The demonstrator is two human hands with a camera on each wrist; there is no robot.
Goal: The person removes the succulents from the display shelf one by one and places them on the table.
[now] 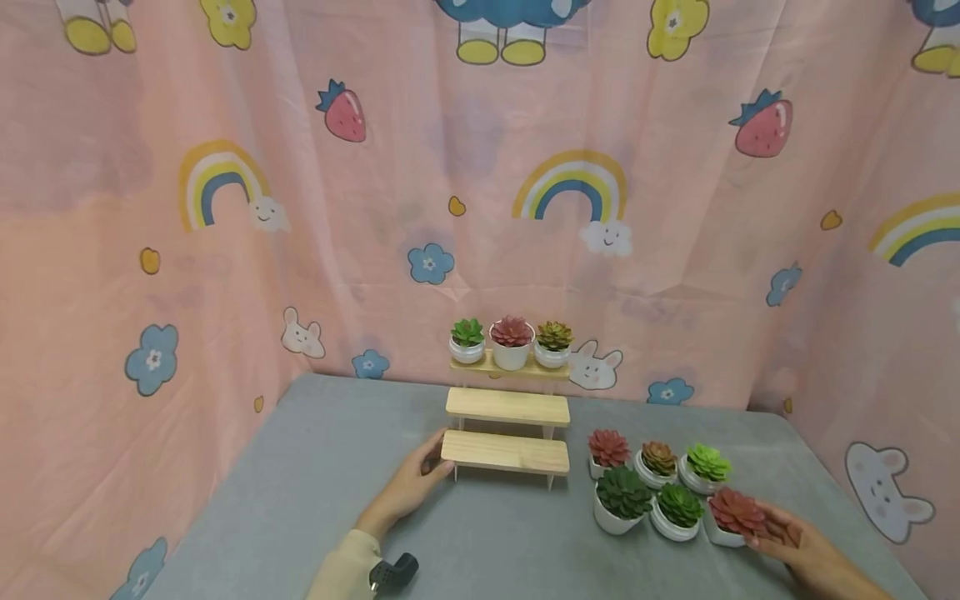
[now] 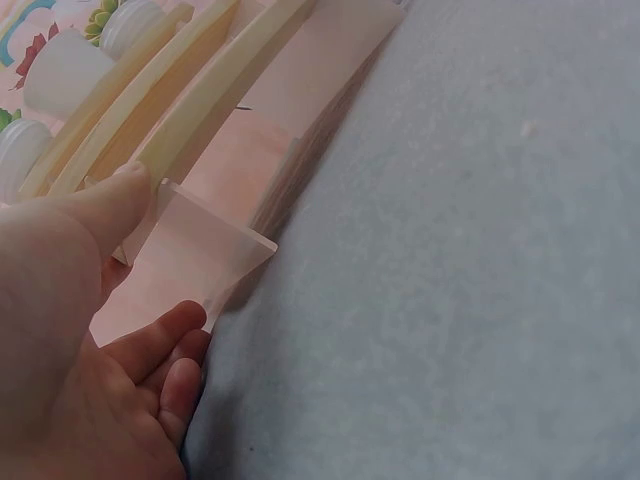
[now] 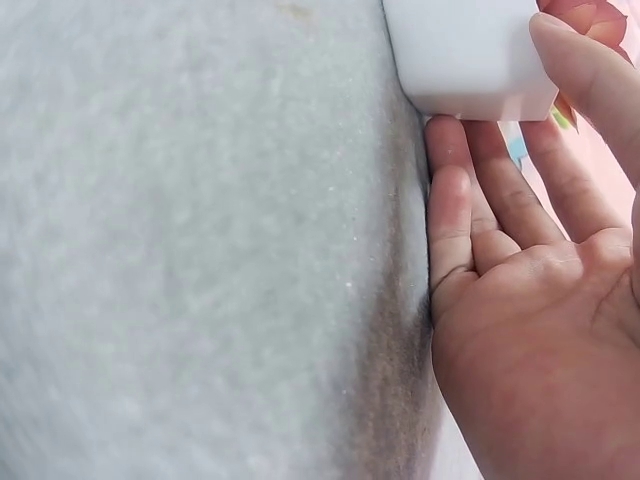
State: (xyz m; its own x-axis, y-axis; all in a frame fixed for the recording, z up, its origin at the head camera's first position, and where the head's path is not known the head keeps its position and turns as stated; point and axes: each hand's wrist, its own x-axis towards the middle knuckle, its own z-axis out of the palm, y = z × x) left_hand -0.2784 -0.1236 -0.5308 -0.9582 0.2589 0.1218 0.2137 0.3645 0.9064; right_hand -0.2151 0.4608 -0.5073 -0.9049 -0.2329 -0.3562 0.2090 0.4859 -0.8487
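Observation:
A three-step wooden display stand (image 1: 505,452) with clear supports stands mid-table. My left hand (image 1: 408,483) holds the left end of its lowest step, the thumb (image 2: 125,200) against the wooden edge beside a clear support (image 2: 190,250). Three potted succulents (image 1: 512,357) stand on the top step. At the right, my right hand (image 1: 795,542) grips a red succulent in a white pot (image 1: 726,533). In the right wrist view the thumb lies on one side of that white pot (image 3: 470,60), the fingers round another; the pot appears to rest on the table.
Several other potted succulents cluster left of the right hand, among them a dark green one (image 1: 622,496), a bright green one (image 1: 705,467) and a red one (image 1: 608,450). A patterned pink cloth (image 1: 480,242) hangs behind the grey table (image 1: 315,467).

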